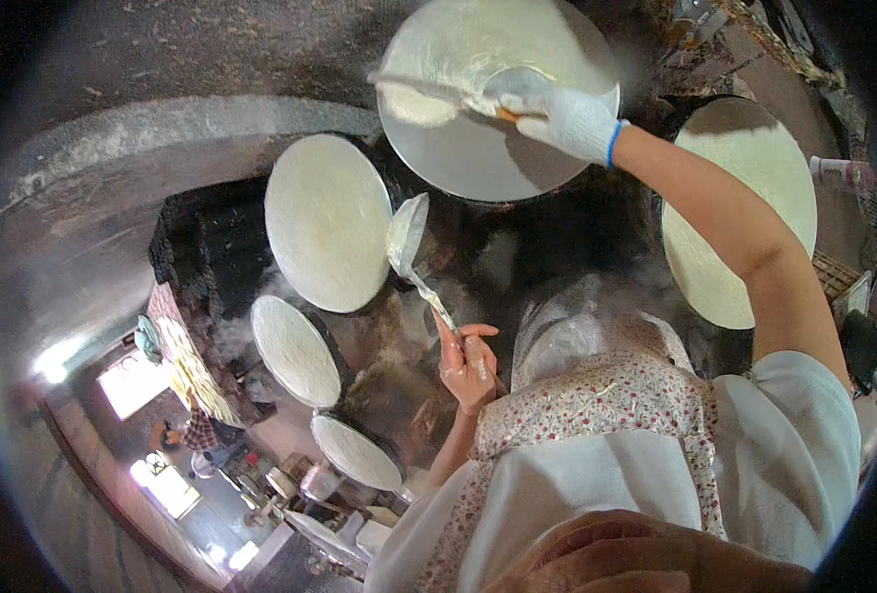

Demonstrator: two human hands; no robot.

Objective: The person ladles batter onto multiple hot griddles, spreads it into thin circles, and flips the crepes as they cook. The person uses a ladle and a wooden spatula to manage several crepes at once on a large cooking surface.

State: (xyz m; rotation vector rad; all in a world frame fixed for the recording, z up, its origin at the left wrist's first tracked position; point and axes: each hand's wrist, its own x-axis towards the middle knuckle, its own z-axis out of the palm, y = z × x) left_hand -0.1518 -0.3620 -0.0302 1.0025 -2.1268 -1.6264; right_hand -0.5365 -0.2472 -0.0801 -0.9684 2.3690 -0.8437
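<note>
Bare right forearm (710, 198) partly hides cream-coated round pan (730, 119) at right; three white-coated round pans (371, 280) at left. Large grey round pan (458, 173) carries pale batter (488, 40); white-gloved right hand (572, 124) grasps flat orange-handled spreader (433, 89) above. Left hand (468, 374) grips silver metal ladle (406, 232).

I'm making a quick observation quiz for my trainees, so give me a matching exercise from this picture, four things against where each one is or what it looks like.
Column one:
1. Ladle
2. Scraper
3. Right hand
4. Apron

Column two:
A. Gloved in white
B. Pale with a red floral pattern
C. In the bare left hand
D. At the pan highest in the picture

Pairs: 1-C, 2-D, 3-A, 4-B.
</note>
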